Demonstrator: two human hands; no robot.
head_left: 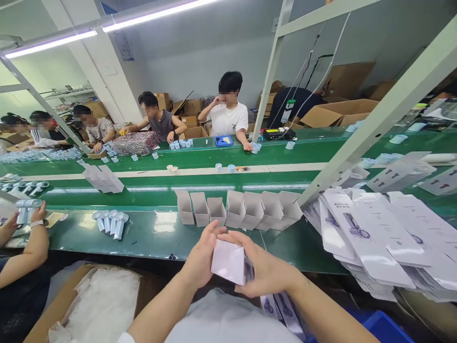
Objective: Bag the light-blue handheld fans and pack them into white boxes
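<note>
While white carton is pinched between fingers of left hand and right hand, by surface's near edge, walls could be dented by uneven squeezing; open cartons beyond could be toppled by bump.

Blurring hides the faces across the upper left and centre of the frame — while the blue bin at lower right is cut off by the bottom edge.
</note>
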